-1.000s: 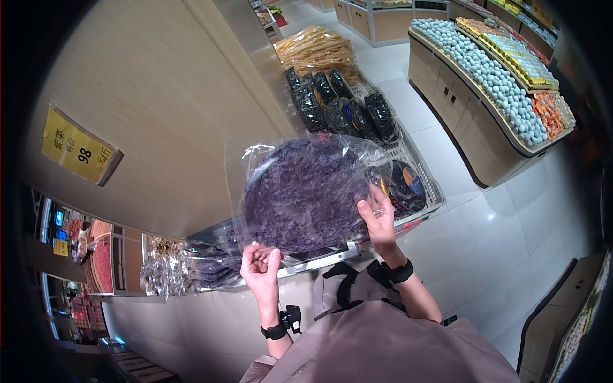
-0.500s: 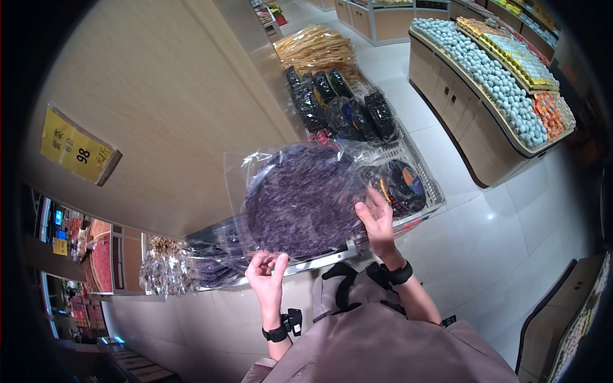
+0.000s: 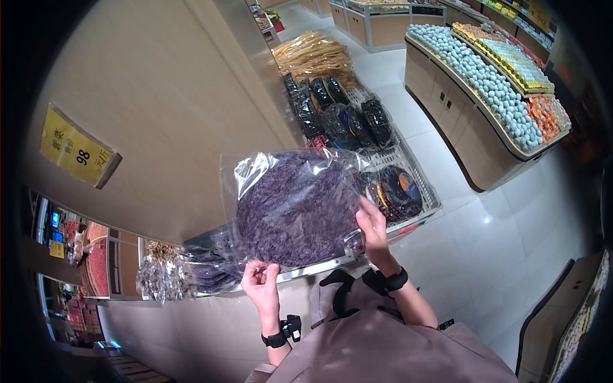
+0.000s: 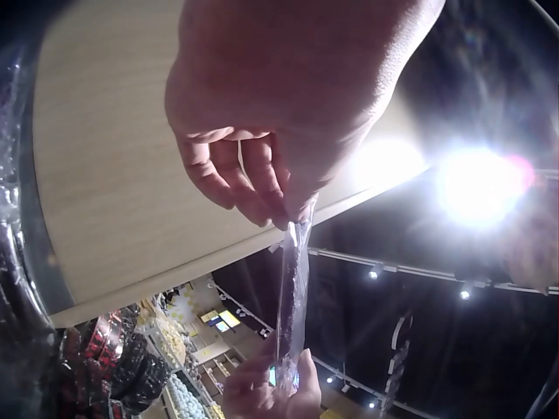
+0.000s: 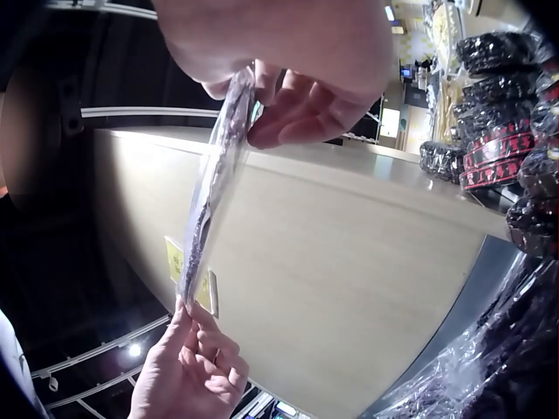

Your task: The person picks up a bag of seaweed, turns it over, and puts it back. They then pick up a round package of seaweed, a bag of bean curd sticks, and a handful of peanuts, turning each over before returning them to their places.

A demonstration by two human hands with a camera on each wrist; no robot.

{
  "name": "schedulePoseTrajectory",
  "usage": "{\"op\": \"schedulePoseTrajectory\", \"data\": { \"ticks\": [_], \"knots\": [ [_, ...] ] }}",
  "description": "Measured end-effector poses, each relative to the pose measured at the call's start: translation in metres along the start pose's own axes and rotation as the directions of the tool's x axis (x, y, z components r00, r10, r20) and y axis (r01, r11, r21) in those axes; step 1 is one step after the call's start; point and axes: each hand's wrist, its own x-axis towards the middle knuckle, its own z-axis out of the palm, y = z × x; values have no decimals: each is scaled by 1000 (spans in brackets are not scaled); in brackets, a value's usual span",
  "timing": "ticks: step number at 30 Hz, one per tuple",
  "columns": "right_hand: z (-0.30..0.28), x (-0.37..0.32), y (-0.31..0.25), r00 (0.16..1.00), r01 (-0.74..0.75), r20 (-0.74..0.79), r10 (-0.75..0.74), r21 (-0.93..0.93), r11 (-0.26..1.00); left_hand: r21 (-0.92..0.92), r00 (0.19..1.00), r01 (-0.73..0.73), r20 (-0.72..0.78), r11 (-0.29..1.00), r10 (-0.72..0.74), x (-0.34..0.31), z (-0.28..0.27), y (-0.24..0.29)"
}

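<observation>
"Pinching this clear bag (image 3: 228, 191) by its rim, how do I stop the dried laver (image 3: 294, 210) cracking?"

"Share the load and tilt it gently; squeeze film, not the round cake. The left hand (image 3: 260, 287) has its fingers clamped on the lower edge, the right hand (image 3: 377, 235) on the right edge."

"And it's well off the display?"

"Yes, up in front of the person, over the near side. Mind that loose film doesn't snag."

"What's in the containers around it?"

"The white lattice crate (image 3: 414, 161) holds black wrapped bundles (image 3: 378, 121) and round packets (image 3: 401, 193). Left of the bag are dark flat packs (image 3: 214, 274) and crinkled clear packs (image 3: 158, 276). Farther off, a wooden stand (image 3: 447, 118) carries pale blue eggs (image 3: 495, 83)."
</observation>
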Motion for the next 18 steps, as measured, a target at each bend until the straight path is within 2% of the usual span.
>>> {"op": "schedulePoseTrajectory", "data": {
  "ticks": [2,4,7,11,13,14,16,17,18],
  "knots": [
    [-2,-1,7,1000,6,8,-6,24,1000,4,1000,6,-5,1000,-6,-1,1,2],
    [-3,-1,11,1000,19,-25,-17,58,998,-109,999,-16,-53,994,10,-2,7,6],
    [1,1,2,1000,-16,-12,17,35,999,-177,996,-55,-82,983,41,0,9,6],
    [5,4,1,998,-27,-48,32,100,995,-235,999,-8,-34,972,0,2,2,1],
    [4,4,4,999,-20,-32,23,93,995,23,998,27,53,999,-28,1,-3,-1],
    [5,4,4,1000,-15,-15,16,89,996,20,998,25,53,999,-26,1,-4,-1],
    [7,4,2,1000,-12,-12,13,102,995,212,995,79,40,974,-89,3,-2,3],
    [7,4,0,1000,-10,-10,11,117,993,175,997,74,-34,982,-69,5,3,6],
    [7,6,-3,1000,-3,-8,4,129,992,164,998,61,-29,985,-57,7,-1,-4]
  ]
}}
